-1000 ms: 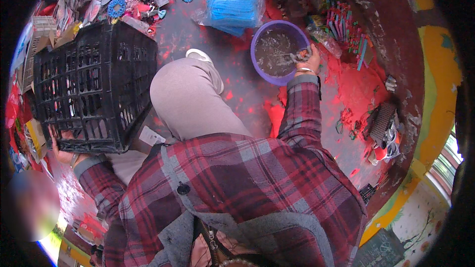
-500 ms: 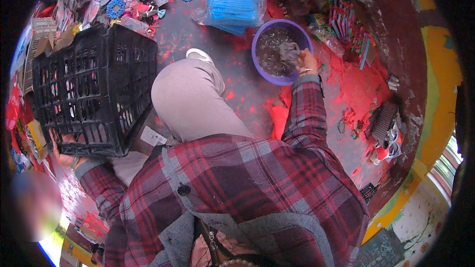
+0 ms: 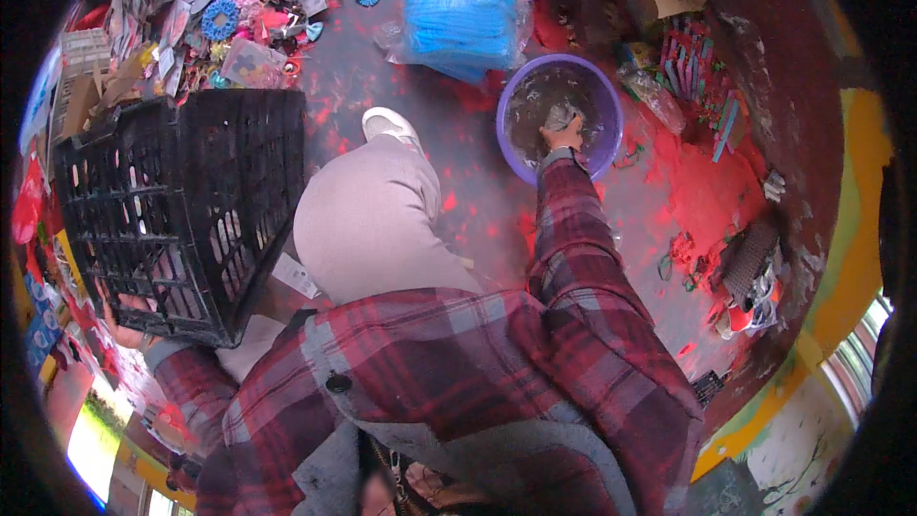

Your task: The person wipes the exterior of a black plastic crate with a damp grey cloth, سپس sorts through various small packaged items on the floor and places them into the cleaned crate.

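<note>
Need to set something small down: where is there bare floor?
Bare floor shows between the black crate, white shoe and blue pack, and between the shoe and purple basin. It is crowded beyond the crate, with heaped small goods, and right of the basin, with coloured sticks.

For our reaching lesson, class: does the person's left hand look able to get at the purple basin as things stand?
Probably not: the left hand holds the black crate near its lower edge, and both crate and the person's bent leg lie between that hand and the purple basin.
</note>
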Demonstrator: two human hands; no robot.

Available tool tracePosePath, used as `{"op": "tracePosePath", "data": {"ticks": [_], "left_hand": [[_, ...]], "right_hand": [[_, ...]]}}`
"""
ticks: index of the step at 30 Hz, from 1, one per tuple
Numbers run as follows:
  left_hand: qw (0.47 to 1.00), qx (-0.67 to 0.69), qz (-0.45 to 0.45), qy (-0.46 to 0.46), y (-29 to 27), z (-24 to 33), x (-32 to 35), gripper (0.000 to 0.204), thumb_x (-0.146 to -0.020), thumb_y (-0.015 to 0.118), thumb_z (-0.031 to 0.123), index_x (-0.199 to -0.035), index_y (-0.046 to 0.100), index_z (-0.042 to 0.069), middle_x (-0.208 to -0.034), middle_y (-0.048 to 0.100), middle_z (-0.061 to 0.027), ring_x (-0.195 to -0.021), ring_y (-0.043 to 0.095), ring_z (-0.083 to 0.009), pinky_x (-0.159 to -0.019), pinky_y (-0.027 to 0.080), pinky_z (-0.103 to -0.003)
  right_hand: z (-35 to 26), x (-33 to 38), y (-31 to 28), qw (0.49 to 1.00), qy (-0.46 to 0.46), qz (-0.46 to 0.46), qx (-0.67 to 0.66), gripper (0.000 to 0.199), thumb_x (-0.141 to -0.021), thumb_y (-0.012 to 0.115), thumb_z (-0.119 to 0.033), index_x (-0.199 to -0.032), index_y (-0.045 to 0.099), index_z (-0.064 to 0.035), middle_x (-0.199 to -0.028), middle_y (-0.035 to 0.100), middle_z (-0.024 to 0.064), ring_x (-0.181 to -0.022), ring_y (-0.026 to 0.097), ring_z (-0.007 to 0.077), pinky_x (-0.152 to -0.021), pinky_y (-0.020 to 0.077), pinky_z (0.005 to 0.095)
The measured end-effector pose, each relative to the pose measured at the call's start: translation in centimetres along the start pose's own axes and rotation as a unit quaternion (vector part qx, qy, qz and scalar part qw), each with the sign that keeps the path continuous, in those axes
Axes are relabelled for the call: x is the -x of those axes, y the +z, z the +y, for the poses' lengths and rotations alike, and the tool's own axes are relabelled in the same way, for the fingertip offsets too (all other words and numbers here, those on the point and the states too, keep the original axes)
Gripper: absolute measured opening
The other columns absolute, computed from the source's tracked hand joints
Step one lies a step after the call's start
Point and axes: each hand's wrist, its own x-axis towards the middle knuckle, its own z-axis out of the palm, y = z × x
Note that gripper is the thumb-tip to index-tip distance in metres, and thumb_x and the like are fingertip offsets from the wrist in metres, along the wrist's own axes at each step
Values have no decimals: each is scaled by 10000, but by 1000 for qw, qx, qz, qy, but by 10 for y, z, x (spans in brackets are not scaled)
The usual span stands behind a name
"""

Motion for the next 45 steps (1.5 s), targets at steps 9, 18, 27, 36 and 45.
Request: {"op": "tracePosePath", "data": {"ticks": [9, 18, 27, 36, 45], "left_hand": [[946, 235, 169, -148, 81, 42, -11, 515, -859, 405, 308, -1331, 325, 115, -1331, 364, -121, -1178, 390, -321, -917, 377, -512], [934, 300, 139, -137, 98, 47, -4, 453, -862, 415, 253, -1281, 407, 82, -1272, 435, -133, -1126, 448, -302, -914, 400, -462], [928, 264, 240, -108, 151, 90, 0, 435, -828, 420, 164, -1229, 455, -2, -1254, 458, -154, -1138, 449, -281, -973, 352, -399], [909, 348, 206, -98, 131, 64, -4, 471, -827, 373, 174, -1261, 416, -4, -1269, 456, -128, -1144, 439, -262, -935, 358, -374], [909, 338, 223, -97, 133, 79, -9, 420, -722, 468, 107, -1117, 546, -14, -1142, 547, -117, -1000, 527, -234, -846, 420, -326]], "right_hand": [[53, -29, -15, 950, -127, -98, -267, 321, -757, 463, -255, -935, 621, -39, -933, 632, 145, -872, 601, 317, -744, 468, 415], [55, 70, -96, 369, 45, -224, -901, 310, -788, 428, -288, -991, 547, -87, -1128, 537, 109, -1068, 462, 369, -844, 301, 659], [68, 39, -71, 437, -3, -57, -897, 189, -774, 554, -245, -865, 540, -80, -875, 579, 50, -828, 573, 235, -740, 483, 390], [57, 85, -138, 313, 98, -175, -928, 225, -724, 567, -306, -811, 544, -99, -939, 556, 81, -940, 483, 337, -753, 392, 581], [71, 65, -115, 610, -134, 57, -779, 398, -734, 573, -336, -974, 522, -22, -982, 565, 138, -924, 547, 312, -848, 410, 512]]}}
